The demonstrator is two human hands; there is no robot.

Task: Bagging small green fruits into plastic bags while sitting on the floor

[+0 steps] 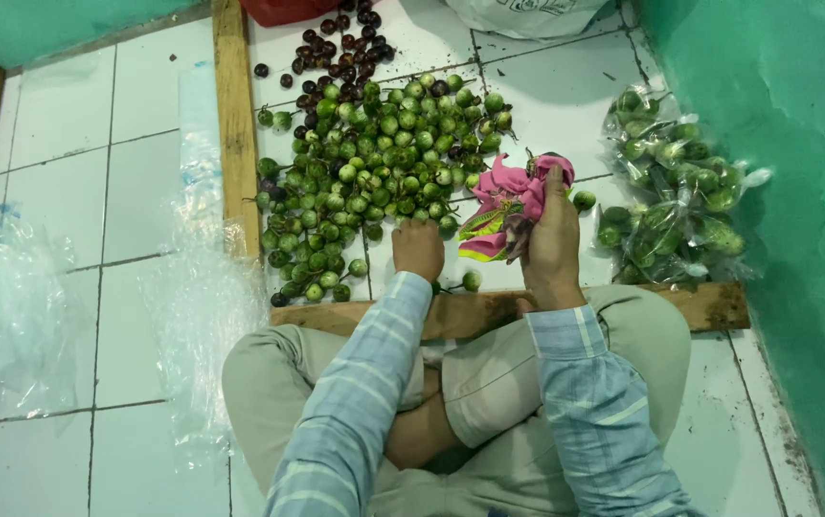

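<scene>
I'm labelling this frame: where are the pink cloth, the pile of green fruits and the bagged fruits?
pink cloth [513, 187], head view, on its upper fold.
pile of green fruits [374, 163], head view, pile's middle.
bagged fruits [676, 191], head view, on the clear bags' middle.

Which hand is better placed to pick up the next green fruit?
Left. The left hand looks free beside the green fruit pile, while the right hand holds a pink cloth.

Blocked at twelve o'clock by the heap of small green fruits [374, 163], at three by the clear bags of fruit [676, 191] against the green wall [776, 115]. Hemmed by wooden planks [236, 115] at nine and six. Open white tile [537, 105] only at one o'clock.
</scene>
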